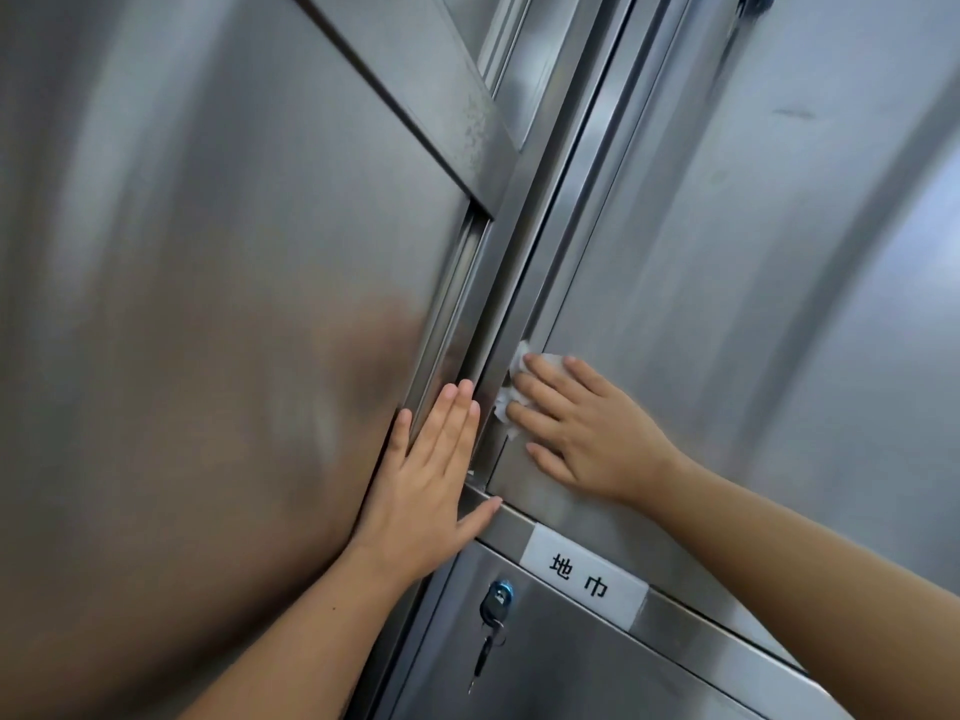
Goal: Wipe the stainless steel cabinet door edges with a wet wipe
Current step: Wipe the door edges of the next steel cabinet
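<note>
right hand point(587, 428) flat on the right door point(727, 252), fingers straight and fanned out, no pinch; index and middle fingertips press the wet wipe point(511, 402) onto that door's left edge, hard against the centre post point(519, 262). wipe is white and crumpled, mostly poking out past the fingertips toward the post, low on the door just above the cross rail point(696, 623). left hand point(431, 475) also flat: four fingers straight and held together along the right edge of the left door point(208, 304), thumb stretched sideways onto the near end of the rail, holding nothing. hands near each other, post between them, not touching. white label point(584, 576) with black characters stuck on the rail; below it a blue-capped lock point(500, 597) on the lower door, key point(485, 657) hanging from it
</note>
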The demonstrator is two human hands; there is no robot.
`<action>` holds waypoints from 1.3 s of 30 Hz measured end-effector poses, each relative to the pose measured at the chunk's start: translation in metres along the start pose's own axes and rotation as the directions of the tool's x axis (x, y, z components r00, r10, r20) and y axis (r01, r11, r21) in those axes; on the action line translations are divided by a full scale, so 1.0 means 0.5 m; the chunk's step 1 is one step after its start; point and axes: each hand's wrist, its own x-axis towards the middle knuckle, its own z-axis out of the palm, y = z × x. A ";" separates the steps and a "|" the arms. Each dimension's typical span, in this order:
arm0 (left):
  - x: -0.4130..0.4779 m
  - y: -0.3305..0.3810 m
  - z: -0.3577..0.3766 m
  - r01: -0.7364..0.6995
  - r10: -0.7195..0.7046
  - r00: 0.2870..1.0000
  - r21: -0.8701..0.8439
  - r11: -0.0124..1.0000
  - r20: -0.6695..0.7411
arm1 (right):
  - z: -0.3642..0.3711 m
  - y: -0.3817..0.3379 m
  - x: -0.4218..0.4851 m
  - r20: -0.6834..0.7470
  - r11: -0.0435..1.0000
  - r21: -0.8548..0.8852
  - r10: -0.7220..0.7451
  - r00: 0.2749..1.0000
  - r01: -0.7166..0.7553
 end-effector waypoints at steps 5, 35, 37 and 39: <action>0.077 0.008 -0.032 -0.003 -0.002 0.997 -0.067 0.998 -0.071 | -0.025 0.083 0.033 -0.067 0.988 -0.002 0.153 0.986 -0.154; 0.237 0.009 -0.011 -0.055 0.037 0.957 -0.057 0.997 -0.287 | -0.122 0.382 0.189 -0.101 0.830 -0.080 0.544 0.833 -0.552; 0.235 0.009 -0.011 -0.052 0.032 0.954 -0.061 0.997 -0.297 | -0.124 0.388 0.200 -0.089 0.811 -0.060 0.576 0.813 -0.581; 0.234 0.010 -0.010 -0.058 0.035 0.951 -0.068 0.996 -0.307 | -0.126 0.393 0.206 -0.084 0.798 -0.046 0.596 0.798 -0.601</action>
